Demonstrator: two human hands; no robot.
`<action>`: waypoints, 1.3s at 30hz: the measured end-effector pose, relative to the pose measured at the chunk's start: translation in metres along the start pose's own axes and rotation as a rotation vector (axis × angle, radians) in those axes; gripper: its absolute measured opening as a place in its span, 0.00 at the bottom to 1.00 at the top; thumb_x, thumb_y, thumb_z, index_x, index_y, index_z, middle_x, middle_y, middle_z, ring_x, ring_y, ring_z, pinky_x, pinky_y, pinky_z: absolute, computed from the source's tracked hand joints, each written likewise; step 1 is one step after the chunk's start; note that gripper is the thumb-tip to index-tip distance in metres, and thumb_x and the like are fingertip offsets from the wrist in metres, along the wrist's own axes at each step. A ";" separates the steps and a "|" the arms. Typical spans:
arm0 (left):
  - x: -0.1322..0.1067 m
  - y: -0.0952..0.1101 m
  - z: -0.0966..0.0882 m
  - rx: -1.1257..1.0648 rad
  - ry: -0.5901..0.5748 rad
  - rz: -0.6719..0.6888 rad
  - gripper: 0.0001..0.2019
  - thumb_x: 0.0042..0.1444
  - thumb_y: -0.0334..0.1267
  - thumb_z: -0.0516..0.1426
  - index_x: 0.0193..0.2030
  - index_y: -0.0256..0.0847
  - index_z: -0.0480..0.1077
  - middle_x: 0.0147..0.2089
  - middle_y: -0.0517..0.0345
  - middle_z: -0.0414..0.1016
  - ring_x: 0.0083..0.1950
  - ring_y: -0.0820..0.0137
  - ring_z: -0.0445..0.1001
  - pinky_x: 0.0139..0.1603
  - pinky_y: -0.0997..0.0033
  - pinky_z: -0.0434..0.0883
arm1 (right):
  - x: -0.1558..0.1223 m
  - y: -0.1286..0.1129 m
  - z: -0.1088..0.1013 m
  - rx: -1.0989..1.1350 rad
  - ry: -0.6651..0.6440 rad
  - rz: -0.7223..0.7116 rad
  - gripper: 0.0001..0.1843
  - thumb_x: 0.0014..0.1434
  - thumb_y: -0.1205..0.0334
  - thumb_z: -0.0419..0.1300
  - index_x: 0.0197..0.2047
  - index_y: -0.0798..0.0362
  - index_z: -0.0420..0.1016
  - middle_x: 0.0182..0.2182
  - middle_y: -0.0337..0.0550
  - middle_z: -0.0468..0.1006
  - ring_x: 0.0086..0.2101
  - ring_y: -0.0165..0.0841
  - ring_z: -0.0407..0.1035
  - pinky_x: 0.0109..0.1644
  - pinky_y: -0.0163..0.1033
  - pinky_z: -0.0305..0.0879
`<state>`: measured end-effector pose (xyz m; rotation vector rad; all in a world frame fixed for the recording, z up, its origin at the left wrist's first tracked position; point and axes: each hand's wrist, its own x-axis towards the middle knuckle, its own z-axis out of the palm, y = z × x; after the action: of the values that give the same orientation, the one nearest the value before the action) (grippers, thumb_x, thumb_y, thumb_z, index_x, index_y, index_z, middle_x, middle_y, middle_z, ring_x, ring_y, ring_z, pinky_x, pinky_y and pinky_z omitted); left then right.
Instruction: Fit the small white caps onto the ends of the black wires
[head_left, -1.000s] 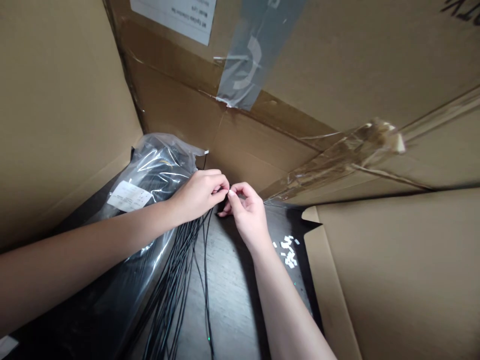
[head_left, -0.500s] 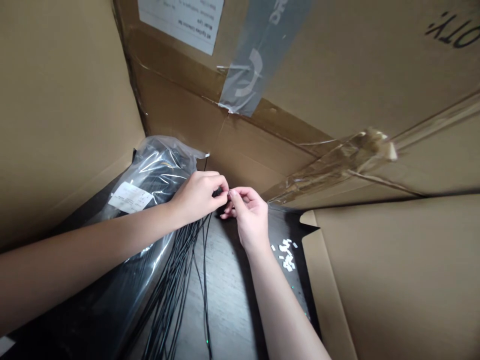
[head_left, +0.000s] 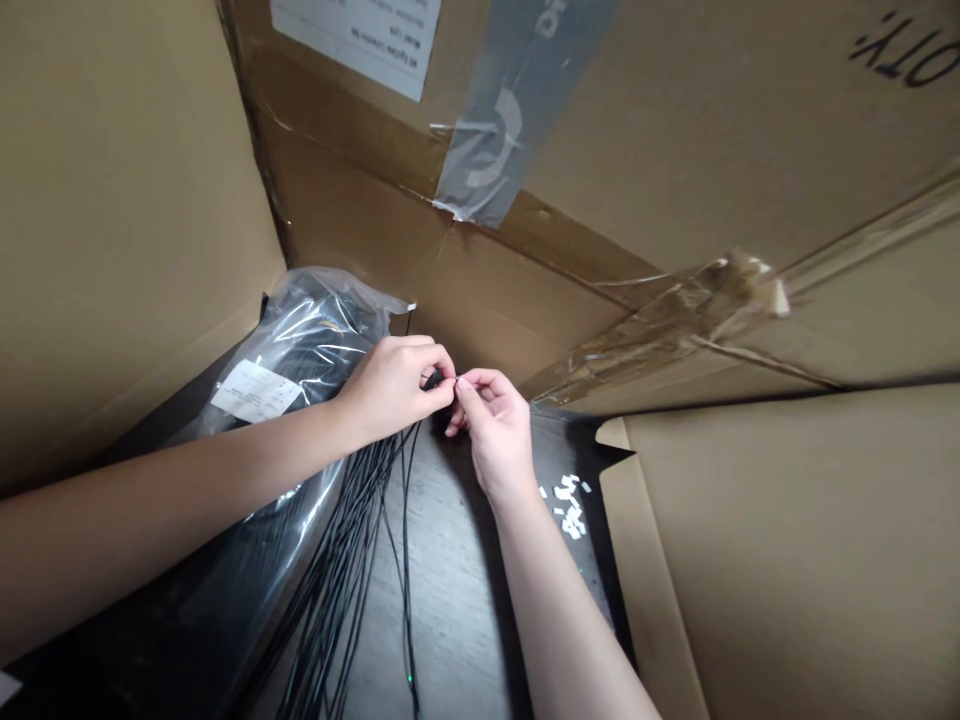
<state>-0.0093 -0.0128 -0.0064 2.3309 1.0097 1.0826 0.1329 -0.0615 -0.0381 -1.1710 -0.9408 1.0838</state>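
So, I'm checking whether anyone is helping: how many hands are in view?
2: the left hand by the plastic bag and above some black cables; the right hand close on its right. No hidden ones are apparent.

Two hands (head_left: pixel 396 388) (head_left: pixel 501 425) are seen, and one plastic bag (head_left: pixel 334 315) at left. Perhaps twenty white pieces (head_left: pixel 573 522) are scattered at right; over ten black cables (head_left: pixel 337 570) are bunched near.

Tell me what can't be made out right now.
In the head view:
What the tiny item between left hand and right hand is: mostly covered by both hands.
Lower ends of the black cables: cut off by the bottom edge.
Fine print on the white label: too small.
Top of the paper sheet: cut off by the top edge.
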 end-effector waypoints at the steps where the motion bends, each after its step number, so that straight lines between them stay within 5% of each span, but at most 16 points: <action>1: 0.000 0.000 0.000 -0.001 0.000 0.001 0.03 0.51 0.30 0.60 0.28 0.37 0.75 0.24 0.62 0.69 0.25 0.76 0.65 0.28 0.74 0.61 | 0.000 0.000 0.000 -0.002 -0.004 0.005 0.11 0.53 0.56 0.66 0.34 0.53 0.71 0.23 0.31 0.69 0.18 0.22 0.61 0.18 0.29 0.65; 19: 0.000 -0.002 -0.001 0.005 -0.034 0.006 0.04 0.51 0.28 0.60 0.27 0.37 0.74 0.25 0.62 0.70 0.26 0.75 0.66 0.30 0.74 0.61 | -0.003 -0.002 0.001 -0.014 0.048 -0.033 0.10 0.51 0.58 0.68 0.33 0.54 0.76 0.23 0.34 0.74 0.17 0.23 0.61 0.17 0.31 0.62; 31: -0.002 -0.003 0.001 -0.009 -0.092 -0.065 0.04 0.54 0.27 0.58 0.30 0.36 0.73 0.26 0.62 0.72 0.27 0.75 0.67 0.29 0.74 0.61 | -0.011 0.000 0.004 -0.389 0.134 -0.249 0.08 0.58 0.57 0.63 0.35 0.53 0.79 0.32 0.41 0.76 0.22 0.26 0.66 0.22 0.34 0.64; 39: -0.001 -0.003 0.001 -0.017 -0.046 -0.044 0.04 0.53 0.29 0.59 0.30 0.37 0.74 0.26 0.61 0.72 0.27 0.74 0.69 0.32 0.73 0.66 | -0.006 -0.004 0.006 -0.159 0.111 -0.063 0.13 0.53 0.54 0.65 0.35 0.55 0.76 0.27 0.39 0.77 0.18 0.24 0.62 0.17 0.32 0.62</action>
<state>-0.0100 -0.0111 -0.0096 2.2986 1.0262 1.0128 0.1260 -0.0657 -0.0328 -1.3090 -0.9847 0.8971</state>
